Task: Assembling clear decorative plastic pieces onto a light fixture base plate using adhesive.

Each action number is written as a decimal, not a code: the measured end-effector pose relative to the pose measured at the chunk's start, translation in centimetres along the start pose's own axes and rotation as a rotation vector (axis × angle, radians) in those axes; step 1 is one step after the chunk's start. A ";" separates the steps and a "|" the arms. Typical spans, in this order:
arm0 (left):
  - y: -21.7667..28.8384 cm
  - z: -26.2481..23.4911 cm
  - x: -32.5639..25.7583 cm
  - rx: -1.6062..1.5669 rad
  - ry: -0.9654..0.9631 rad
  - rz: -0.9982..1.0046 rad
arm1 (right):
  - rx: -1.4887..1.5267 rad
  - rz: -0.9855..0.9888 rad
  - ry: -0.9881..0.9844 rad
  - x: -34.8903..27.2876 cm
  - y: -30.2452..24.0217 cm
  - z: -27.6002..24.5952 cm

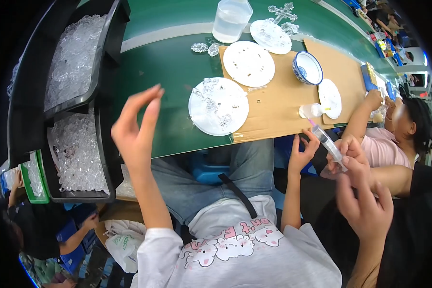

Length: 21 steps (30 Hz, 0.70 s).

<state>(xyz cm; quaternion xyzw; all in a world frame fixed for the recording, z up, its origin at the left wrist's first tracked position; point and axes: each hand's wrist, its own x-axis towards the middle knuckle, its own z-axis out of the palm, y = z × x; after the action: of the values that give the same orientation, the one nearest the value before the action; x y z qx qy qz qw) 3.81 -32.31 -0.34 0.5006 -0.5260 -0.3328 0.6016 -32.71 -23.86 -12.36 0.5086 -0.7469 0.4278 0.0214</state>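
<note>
My left hand is raised over the table's near edge beside the black bins. Its thumb and index finger curve toward each other with a gap, and I see nothing between them. My right hand is at the cardboard's near edge, fingers bent and apart, with nothing visible in it. Between my hands lies a white plate with clear faceted pieces. Close to my right hand, another person's hands hold a clear syringe with a pink tip, angled toward a small white bottle on its side.
Black bins of clear pieces stand at the left. On the cardboard are a second plate with small bits and a blue-and-white bowl. Behind are a liquid-filled container and a clear cross. Co-workers sit on both sides.
</note>
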 end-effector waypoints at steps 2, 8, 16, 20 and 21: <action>1.2 1.1 2.9 0.044 -0.184 -0.017 | 0.047 -0.018 -0.017 0.0 -0.4 0.9; 0.1 3.5 7.3 0.214 -0.577 -0.011 | 0.089 0.024 -0.025 -0.4 -0.3 1.6; -0.2 5.2 7.7 0.501 -0.732 -0.016 | 0.051 -0.037 -0.030 0.1 -0.8 1.2; 0.1 5.4 7.7 0.492 -0.719 -0.020 | 0.054 -0.058 -0.029 0.2 -1.0 1.1; 0.1 5.5 7.7 0.476 -0.716 -0.017 | 0.057 -0.059 -0.029 0.2 -1.0 1.1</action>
<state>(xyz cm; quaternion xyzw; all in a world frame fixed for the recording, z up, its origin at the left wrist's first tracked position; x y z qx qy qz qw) 0.25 -40.78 1.77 0.4826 -0.7595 -0.3601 0.2461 -31.59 -24.85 -12.37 0.5369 -0.7194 0.4406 0.0089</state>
